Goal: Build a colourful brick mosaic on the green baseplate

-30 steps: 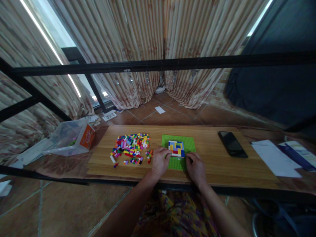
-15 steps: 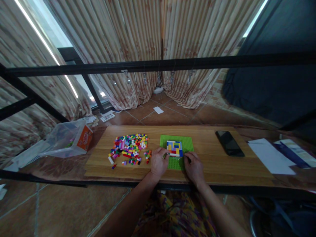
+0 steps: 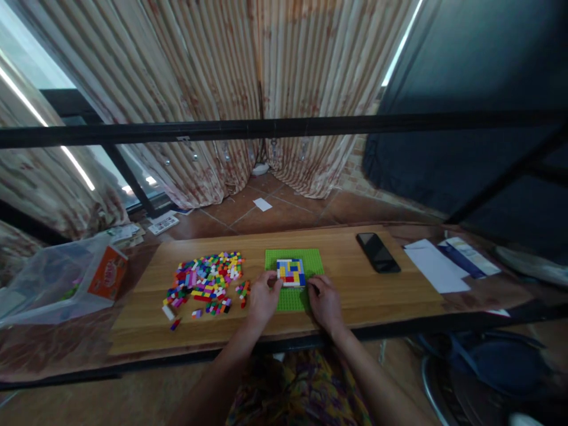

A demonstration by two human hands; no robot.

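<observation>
A low square build of white, blue, yellow and red toy bricks [image 3: 290,273] sits on a green studded baseplate [image 3: 313,259]. At the build's left edge, my left hand [image 3: 265,300] is closed, thumb and forefinger curled close to the bricks. My right hand [image 3: 326,302] rests over the baseplate's right side with fingers bent together near the build's lower right corner. Anything between the fingers of either hand is too small or hidden to make out. Left of the baseplate lies a pile of loose coloured bricks [image 3: 206,277], with a small cluster [image 3: 242,290] beside my left hand.
A wooden board [image 3: 346,296] carries all of this on the table. On its right lies a black phone [image 3: 378,252]. Beyond are white papers [image 3: 437,266]. A clear plastic box [image 3: 57,284] with an orange label stands to the left. A black bar [image 3: 310,126] crosses behind.
The whole view has shifted, so the board and hands appear further left. Both hands stay beside the brick build, with little visible movement against it.
</observation>
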